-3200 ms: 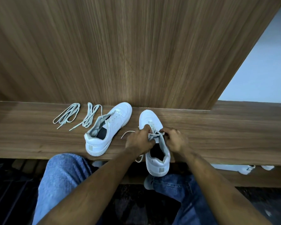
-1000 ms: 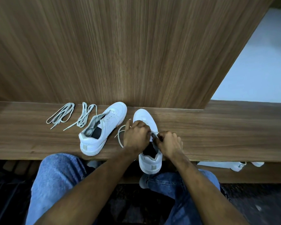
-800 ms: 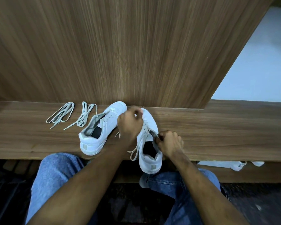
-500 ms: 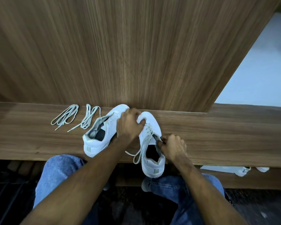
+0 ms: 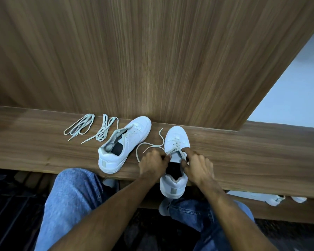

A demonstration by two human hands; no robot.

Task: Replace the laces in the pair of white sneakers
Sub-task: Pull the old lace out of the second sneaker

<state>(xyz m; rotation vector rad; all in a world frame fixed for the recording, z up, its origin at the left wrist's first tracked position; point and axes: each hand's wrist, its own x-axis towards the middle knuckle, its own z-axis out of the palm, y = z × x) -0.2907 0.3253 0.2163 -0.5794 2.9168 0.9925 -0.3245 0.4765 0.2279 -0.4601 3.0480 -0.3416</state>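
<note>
While left hand (image 5: pixel 153 163) pinches lace (image 5: pixel 149 145), right hand (image 5: pixel 198 166) grips sneaker (image 5: pixel 176 140).

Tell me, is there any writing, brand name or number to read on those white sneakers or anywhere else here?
None can be read.
Grey heel tab of the right white sneaker: blank or too small to tell.
Grey heel tab of the left white sneaker: the same.
Wooden bench: no text.

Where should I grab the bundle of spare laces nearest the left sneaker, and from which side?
Pinch the bundle of spare laces across its bunched middle, coming from above. The strands lie flat on the wooden shelf in a long narrow loop, so the middle likely gathers them all; the loose tips trail toward you.
</note>
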